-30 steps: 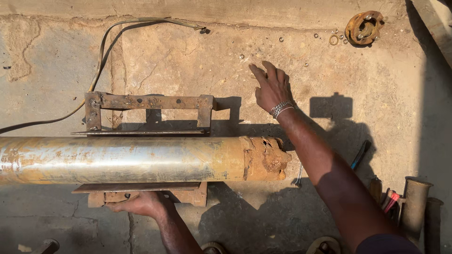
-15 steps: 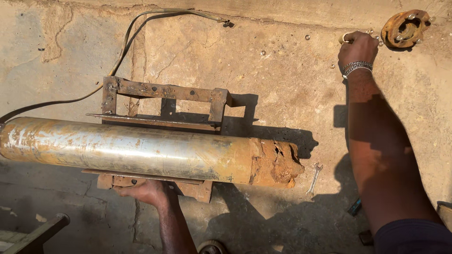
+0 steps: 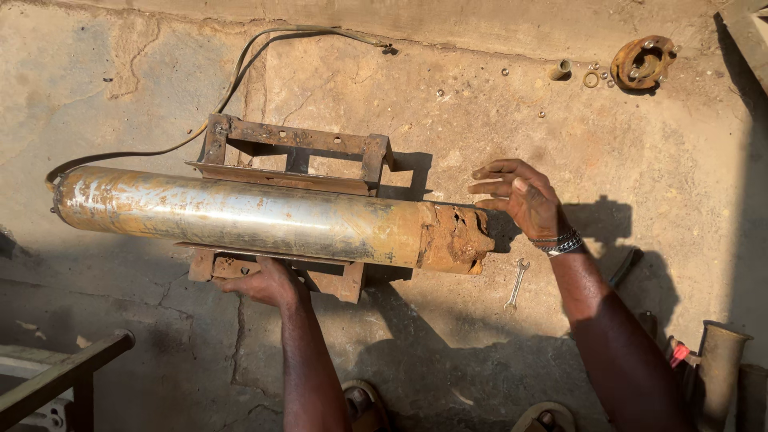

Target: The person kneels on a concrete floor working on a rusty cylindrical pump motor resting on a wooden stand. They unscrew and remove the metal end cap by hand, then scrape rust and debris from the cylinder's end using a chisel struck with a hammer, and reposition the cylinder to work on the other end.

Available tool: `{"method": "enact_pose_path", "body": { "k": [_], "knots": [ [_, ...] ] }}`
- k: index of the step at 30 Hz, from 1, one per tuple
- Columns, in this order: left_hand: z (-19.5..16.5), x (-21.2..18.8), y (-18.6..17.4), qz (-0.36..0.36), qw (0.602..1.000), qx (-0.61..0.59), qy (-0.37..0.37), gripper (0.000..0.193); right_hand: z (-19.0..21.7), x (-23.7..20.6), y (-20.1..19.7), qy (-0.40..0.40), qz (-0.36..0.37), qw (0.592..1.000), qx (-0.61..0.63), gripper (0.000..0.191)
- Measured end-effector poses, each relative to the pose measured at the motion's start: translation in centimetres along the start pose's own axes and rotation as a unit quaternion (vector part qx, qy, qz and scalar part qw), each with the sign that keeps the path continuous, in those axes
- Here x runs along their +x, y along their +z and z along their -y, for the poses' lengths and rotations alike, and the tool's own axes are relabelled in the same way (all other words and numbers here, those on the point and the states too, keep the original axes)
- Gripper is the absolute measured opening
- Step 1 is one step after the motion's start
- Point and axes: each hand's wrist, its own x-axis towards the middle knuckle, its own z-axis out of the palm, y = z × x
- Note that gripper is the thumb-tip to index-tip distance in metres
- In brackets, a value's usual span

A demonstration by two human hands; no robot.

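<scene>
A: Far left, what lies on the concrete floor?

B: Long steel cylinder, rusted at its right end, lying crosswise on a rusty angle-iron frame. Black cable runs from its left end toward the floor's far edge.

A: Left hand?

B: Under the cylinder's near side, touching the frame; grip hidden, cannot tell.

A: Right hand?

B: Just beside the rusted end, fingers spread wide, holding nothing. Small spanner near it. Rusty round flange at the far right corner.
</scene>
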Motion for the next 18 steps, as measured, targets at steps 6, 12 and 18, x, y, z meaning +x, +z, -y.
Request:
{"method": "enact_pose_path", "body": {
  "k": [6, 12, 18],
  "knots": [
    [-2.9, -1.4, 1.0, -0.003, 0.997, -0.017, -0.073, 0.090, -5.0, -3.0, 10.0, -0.090, -0.187, 0.974, -0.093, 0.044],
    [-6.4, -4.2, -0.2, -0.036, 0.996, 0.067, -0.046, 0.085, -1.3, -3.3, 11.8, -0.067, -0.201, 0.929, -0.304, 0.050],
    [-7.9, -15.6, 0.5, -0.006, 0.967, 0.010, 0.255, 0.084, 2.4, -10.8, 9.1, 0.171, -0.121, 0.843, -0.496, 0.063]
  ]
}}
